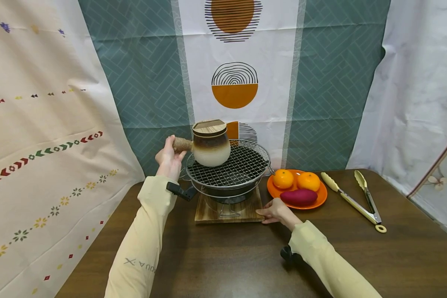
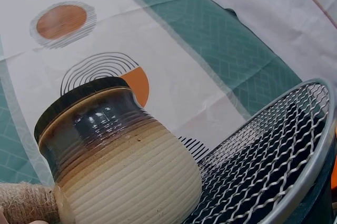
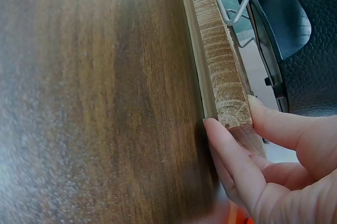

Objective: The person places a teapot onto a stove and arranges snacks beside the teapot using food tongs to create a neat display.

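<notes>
My left hand (image 1: 168, 159) grips the rope-wrapped handle (image 2: 29, 203) of a lidded ceramic teapot (image 1: 211, 151), brown above and cream below. Its wooden lid (image 1: 210, 126) is on. The pot is over the left part of a round wire grill mesh (image 1: 242, 165); whether its base touches the mesh I cannot tell. Under the mesh is a dark stove bowl (image 1: 227, 192) in a wire stand, set on a square wooden board (image 1: 208, 212). My right hand (image 1: 277, 213) pinches the board's front right corner, thumb on top and fingers beneath, as the right wrist view shows.
Right of the stove, an orange plate (image 1: 322, 198) bears two oranges (image 1: 308, 181) and a purple sweet potato (image 1: 299, 197). Spread tongs (image 1: 357, 205) lie farther right on the brown table (image 1: 223, 256). Patterned cloths (image 1: 141, 74) hang behind and at both sides.
</notes>
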Action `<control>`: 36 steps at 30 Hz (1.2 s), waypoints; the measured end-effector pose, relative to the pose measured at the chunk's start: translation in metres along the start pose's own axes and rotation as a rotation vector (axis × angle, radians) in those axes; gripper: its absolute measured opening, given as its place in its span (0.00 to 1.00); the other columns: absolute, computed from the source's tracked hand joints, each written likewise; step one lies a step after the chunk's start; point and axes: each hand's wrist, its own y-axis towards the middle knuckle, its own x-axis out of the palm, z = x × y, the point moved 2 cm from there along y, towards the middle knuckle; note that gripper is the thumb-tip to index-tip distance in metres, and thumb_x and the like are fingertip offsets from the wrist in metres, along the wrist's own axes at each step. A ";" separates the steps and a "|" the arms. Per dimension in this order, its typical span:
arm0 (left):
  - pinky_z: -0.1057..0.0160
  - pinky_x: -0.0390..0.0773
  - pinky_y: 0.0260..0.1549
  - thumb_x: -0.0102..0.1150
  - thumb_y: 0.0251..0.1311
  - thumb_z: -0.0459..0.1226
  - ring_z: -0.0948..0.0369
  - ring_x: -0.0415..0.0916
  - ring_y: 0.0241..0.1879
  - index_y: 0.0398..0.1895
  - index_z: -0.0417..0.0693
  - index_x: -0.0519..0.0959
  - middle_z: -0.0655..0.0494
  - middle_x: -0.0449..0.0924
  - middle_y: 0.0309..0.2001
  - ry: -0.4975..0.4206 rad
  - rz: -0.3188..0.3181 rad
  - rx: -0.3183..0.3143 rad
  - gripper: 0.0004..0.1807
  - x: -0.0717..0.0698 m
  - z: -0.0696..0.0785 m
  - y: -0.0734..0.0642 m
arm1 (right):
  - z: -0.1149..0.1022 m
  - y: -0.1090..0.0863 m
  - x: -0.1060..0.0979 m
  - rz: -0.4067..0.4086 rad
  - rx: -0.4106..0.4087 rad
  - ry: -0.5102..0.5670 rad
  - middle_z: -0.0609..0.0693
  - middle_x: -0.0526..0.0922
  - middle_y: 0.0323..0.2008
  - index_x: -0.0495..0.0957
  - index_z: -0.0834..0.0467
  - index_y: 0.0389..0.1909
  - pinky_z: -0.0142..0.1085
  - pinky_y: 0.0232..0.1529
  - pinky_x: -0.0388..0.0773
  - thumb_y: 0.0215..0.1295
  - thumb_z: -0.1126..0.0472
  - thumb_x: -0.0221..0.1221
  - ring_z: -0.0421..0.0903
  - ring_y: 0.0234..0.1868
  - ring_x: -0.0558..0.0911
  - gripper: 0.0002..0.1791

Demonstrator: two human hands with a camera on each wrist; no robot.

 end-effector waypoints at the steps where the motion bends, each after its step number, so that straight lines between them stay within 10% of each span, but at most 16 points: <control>1: 0.57 0.74 0.41 0.60 0.54 0.33 0.51 0.72 0.44 0.47 0.33 0.69 0.46 0.66 0.42 0.006 0.000 -0.001 0.19 0.000 0.000 0.000 | 0.000 0.000 0.000 -0.002 0.001 0.000 0.55 0.74 0.24 0.71 0.74 0.32 0.39 0.28 0.79 0.54 0.71 0.62 0.43 0.20 0.75 0.11; 25: 0.58 0.74 0.42 0.61 0.54 0.34 0.51 0.72 0.45 0.47 0.36 0.69 0.46 0.65 0.45 0.005 -0.040 -0.017 0.19 -0.003 0.001 -0.002 | -0.003 -0.002 0.000 0.007 0.018 -0.009 0.57 0.73 0.26 0.69 0.75 0.34 0.40 0.29 0.79 0.54 0.71 0.62 0.44 0.22 0.76 0.13; 36: 0.56 0.67 0.51 0.60 0.56 0.37 0.50 0.66 0.52 0.39 0.41 0.65 0.46 0.62 0.49 -0.036 -0.145 -0.138 0.15 -0.010 0.001 0.003 | 0.003 0.003 -0.002 -0.041 -0.005 -0.012 0.62 0.75 0.28 0.68 0.78 0.37 0.40 0.28 0.79 0.51 0.68 0.65 0.47 0.24 0.78 0.20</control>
